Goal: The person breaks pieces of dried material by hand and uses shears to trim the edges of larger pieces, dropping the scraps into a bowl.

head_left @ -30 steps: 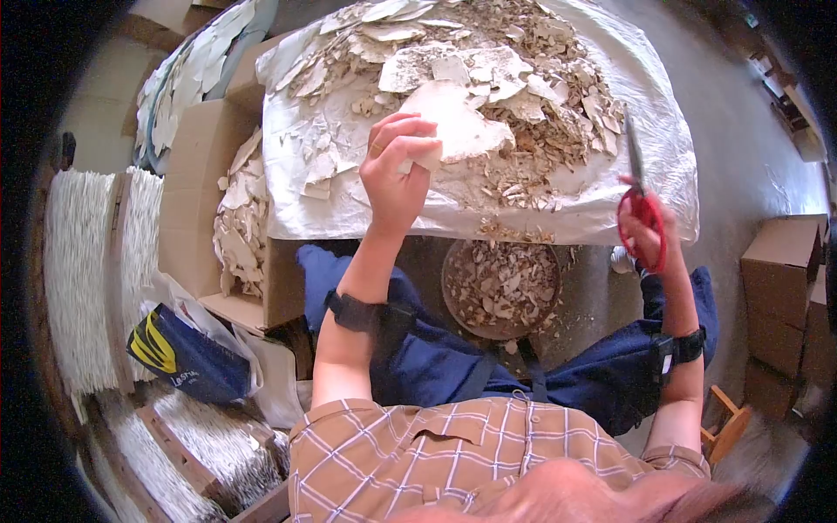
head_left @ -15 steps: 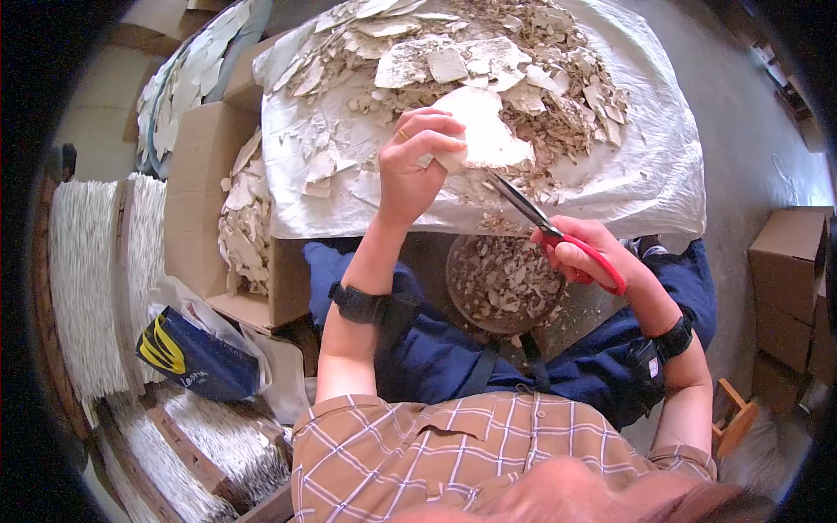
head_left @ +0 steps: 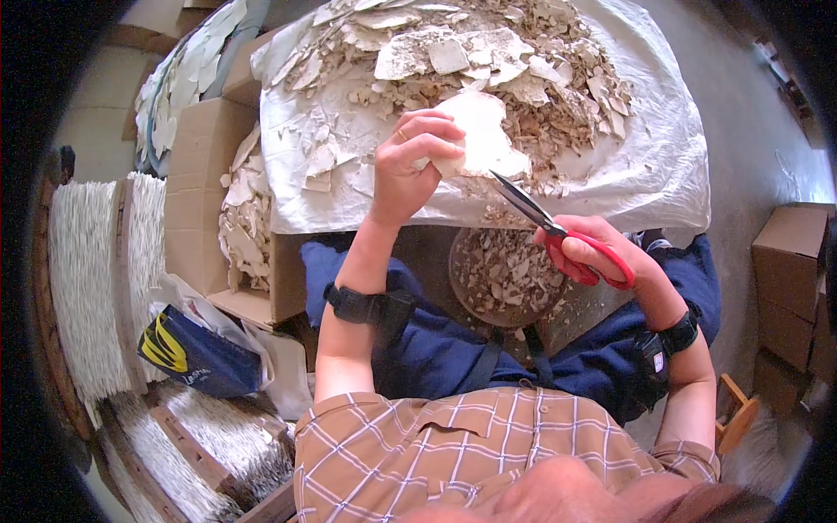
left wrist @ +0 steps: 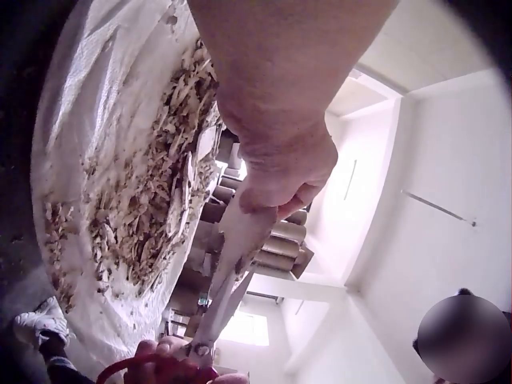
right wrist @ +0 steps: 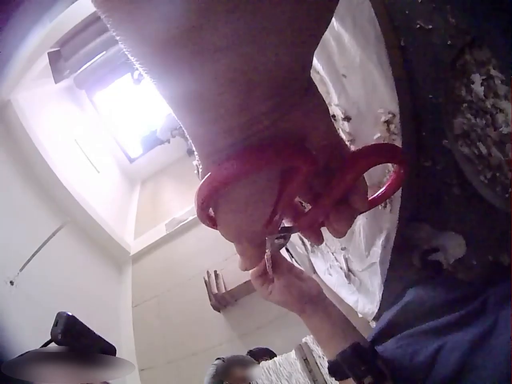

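A pale, flat, irregular piece point(head_left: 485, 135) is pinched at its left side by my left hand point(head_left: 411, 166), held up over the near part of the covered table. My right hand point(head_left: 602, 248) grips red-handled scissors point(head_left: 527, 206), whose dark blades point up and left to the lower edge of the piece. In the left wrist view the blades point(left wrist: 220, 308) lie against the piece point(left wrist: 240, 232), below my left hand point(left wrist: 280, 164). In the right wrist view my right hand point(right wrist: 264, 192) has its fingers through the red handles point(right wrist: 384, 178).
Flakes and broken pieces point(head_left: 540, 96) are heaped on the white cloth point(head_left: 649, 187). Below the table's near edge stands a round container of scraps point(head_left: 506, 279). An open cardboard box point(head_left: 193, 192) and a blue bag point(head_left: 205, 353) are at the left, more boxes point(head_left: 789, 253) at the right.
The right hand has swung in from the right with the scissors, bringing the blades to the piece. The left hand has moved slightly right with the piece.
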`<move>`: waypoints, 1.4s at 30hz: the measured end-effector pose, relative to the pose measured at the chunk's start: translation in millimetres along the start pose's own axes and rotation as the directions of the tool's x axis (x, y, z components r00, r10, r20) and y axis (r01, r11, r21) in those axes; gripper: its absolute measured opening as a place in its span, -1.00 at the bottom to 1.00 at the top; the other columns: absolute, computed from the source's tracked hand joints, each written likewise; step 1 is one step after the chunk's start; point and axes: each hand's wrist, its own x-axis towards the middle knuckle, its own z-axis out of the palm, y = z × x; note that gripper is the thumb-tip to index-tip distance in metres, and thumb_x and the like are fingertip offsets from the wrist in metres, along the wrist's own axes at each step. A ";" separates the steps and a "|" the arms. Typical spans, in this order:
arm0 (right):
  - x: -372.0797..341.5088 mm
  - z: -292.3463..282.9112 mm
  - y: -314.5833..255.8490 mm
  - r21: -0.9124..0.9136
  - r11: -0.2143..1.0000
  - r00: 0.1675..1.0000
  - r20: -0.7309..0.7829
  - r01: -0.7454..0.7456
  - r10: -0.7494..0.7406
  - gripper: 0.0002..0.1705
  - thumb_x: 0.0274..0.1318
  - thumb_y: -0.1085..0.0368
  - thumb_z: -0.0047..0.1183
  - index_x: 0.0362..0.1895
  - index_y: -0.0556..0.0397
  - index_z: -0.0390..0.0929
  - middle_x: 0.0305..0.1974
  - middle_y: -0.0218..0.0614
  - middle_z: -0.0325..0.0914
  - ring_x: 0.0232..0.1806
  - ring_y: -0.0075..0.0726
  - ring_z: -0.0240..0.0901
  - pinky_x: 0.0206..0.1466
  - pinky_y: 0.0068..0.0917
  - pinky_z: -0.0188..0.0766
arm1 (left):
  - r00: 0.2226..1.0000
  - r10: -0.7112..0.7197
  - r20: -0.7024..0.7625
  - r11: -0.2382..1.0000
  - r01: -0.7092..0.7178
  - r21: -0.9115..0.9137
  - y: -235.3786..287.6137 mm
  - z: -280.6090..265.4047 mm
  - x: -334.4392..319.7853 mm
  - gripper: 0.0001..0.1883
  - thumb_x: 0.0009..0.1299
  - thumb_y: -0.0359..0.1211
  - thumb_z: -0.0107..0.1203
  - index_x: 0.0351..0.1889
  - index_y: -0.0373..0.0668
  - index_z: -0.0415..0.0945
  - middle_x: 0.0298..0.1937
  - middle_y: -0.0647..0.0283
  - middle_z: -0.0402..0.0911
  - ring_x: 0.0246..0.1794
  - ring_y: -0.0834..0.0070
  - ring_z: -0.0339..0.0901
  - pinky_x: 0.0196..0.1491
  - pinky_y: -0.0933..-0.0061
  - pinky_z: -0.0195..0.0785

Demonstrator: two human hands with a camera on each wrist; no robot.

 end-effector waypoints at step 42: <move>2.7 -10.1 19.3 -0.821 0.558 0.946 -0.076 0.120 -0.316 -0.70 -0.10 0.12 0.08 -0.34 0.04 0.40 -0.56 -0.06 0.42 -0.43 0.11 0.39 -0.44 -0.18 0.30 | 0.562 -0.635 0.529 0.526 0.817 -0.237 -2.8 -17.0 18.5 -0.76 0.06 -0.32 0.28 -0.45 -0.20 0.43 -0.59 0.50 0.39 -0.62 0.86 0.23 -0.61 0.81 0.07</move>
